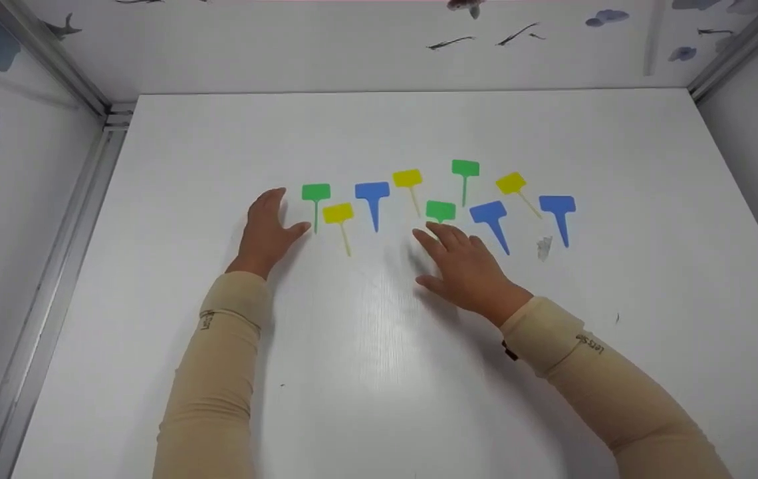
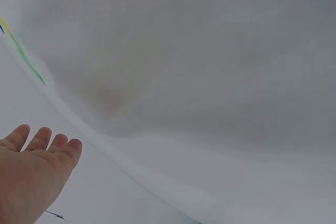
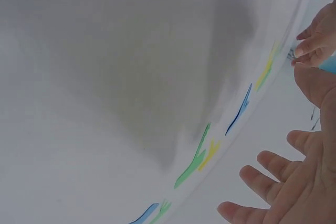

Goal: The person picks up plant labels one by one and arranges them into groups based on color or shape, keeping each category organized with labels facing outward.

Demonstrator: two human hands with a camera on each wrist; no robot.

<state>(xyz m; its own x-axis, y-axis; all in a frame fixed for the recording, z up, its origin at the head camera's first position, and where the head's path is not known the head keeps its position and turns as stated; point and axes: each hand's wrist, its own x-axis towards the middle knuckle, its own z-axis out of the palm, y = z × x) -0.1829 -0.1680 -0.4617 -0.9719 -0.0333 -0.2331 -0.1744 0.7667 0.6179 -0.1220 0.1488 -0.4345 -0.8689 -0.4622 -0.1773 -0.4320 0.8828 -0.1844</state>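
We look down at a white bench (image 1: 352, 372) with 9 T-shaped tags lying flat in a loose band across it. From left to right, we see the left green tag (image 1: 316, 192), the left yellow tag (image 1: 338, 213), the left blue tag (image 1: 372, 191), the middle yellow tag (image 1: 407, 178), the front green tag (image 1: 441, 211), the back green tag (image 1: 465, 167), the middle blue tag (image 1: 488, 212), the right yellow tag (image 1: 511, 183) and the right blue tag (image 1: 557, 203). A person reaches in with 2 hands. The left hand (image 1: 264, 236) is beside the left green tag, its thumb tip near the stem; its grip is apart, thumb and fingers spread. The right hand (image 1: 472, 269) is near the front green tag, its grip also apart; its fingertips cover part of that stem, and we cannot tell whether they touch it. Beige sleeves (image 1: 216, 379) cover both arms. A small grey patch (image 1: 544, 248) shows just left of the right blue tag's stem. Behind the bench, we see a pale wall (image 1: 326, 53) printed with fish and bluish shapes. In both wrist views, the tags appear as thin coloured slivers.
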